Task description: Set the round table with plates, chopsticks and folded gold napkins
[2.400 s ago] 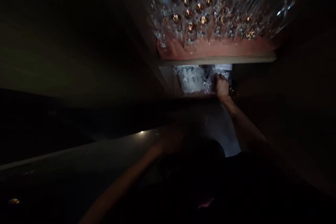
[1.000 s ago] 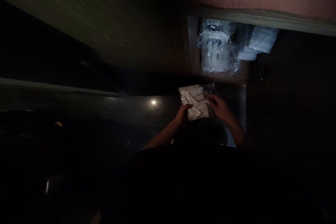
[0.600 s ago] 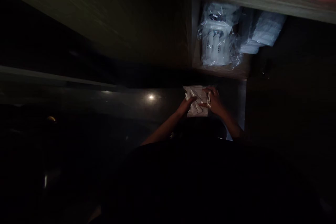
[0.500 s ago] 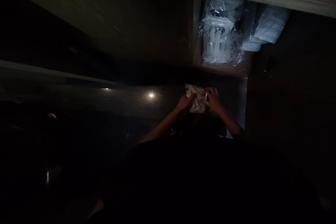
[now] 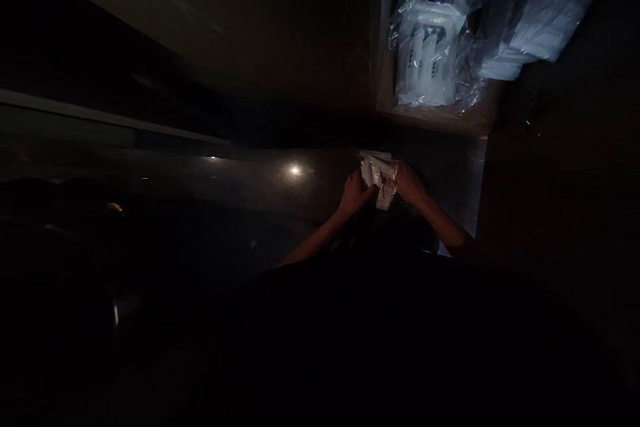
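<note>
The room around you is mostly lost in darkness, with a dull panel (image 5: 300, 33) slanting across the upper left. Below it runs a dark, glossy surface (image 5: 250, 187), on which a lamp seems to be mirrored as a bright spot (image 5: 295, 170); whether this is bench or floor you cannot tell from here. Your own dark clothing (image 5: 400, 333) fills the lower part. At upper right, a cubby (image 5: 445, 120) holds a large clear bag (image 5: 427, 70) of white sleeves standing side by side and, to its right, pale packages (image 5: 555, 13) lying aslant; the store is probably arranged to be reached from the front. Before you, held up in both hands below the cubby, is the small bag (image 5: 379, 177), tilted and crinkled. Your left hand (image 5: 356, 195) grips its left side, thumb across the front, presumably to steady the loose contents. Your right hand (image 5: 409, 182) is bent around the right edge, its fingers holding the film, though their tips are partly hidden; this likely lets that edge be worked. Smallest are the white packets (image 5: 371, 171), lying crosswise inside.
</note>
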`<state>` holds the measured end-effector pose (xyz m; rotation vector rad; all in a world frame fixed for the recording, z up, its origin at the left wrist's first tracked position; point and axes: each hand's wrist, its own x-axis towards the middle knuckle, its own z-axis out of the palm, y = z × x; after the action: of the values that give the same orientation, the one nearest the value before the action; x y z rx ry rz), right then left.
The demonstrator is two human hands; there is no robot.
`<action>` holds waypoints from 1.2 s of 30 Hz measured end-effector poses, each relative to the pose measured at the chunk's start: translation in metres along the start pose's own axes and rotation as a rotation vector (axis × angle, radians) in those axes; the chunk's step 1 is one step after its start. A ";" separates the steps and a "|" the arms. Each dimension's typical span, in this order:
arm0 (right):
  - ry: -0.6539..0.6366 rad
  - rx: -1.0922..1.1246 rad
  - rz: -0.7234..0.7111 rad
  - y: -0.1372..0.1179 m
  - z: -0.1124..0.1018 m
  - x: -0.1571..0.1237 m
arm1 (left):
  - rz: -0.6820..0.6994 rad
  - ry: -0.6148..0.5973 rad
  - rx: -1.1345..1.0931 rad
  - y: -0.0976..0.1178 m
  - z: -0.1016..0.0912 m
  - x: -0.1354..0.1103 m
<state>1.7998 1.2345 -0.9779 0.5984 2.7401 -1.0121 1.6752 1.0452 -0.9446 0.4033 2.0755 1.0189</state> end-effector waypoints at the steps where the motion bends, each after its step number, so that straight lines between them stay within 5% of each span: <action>1: 0.012 -0.016 0.021 0.001 -0.001 -0.003 | -0.009 -0.003 0.008 -0.001 0.000 0.001; 12: 0.048 0.241 0.242 0.023 -0.025 -0.034 | 0.055 0.068 0.136 -0.004 -0.004 0.007; 17: 0.200 0.460 0.301 0.018 -0.023 -0.033 | 0.169 0.135 0.132 0.012 -0.012 0.008; 23: 0.284 0.383 0.426 0.017 -0.033 -0.042 | 0.260 0.114 0.058 0.039 -0.022 0.001; 28: 0.291 0.339 0.371 0.024 -0.087 -0.092 | 0.289 -0.114 -0.125 0.067 -0.027 -0.011; 31: 0.214 0.386 0.273 0.006 -0.117 -0.114 | 0.210 -0.307 -0.338 0.083 -0.015 -0.014; 36: 0.026 0.538 0.154 -0.043 -0.130 -0.100 | 0.073 -0.613 -0.414 0.099 0.004 -0.019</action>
<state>1.8713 1.2575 -0.8259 0.8813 2.3820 -1.7177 1.6855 1.0984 -0.8595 0.5012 1.2805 1.1583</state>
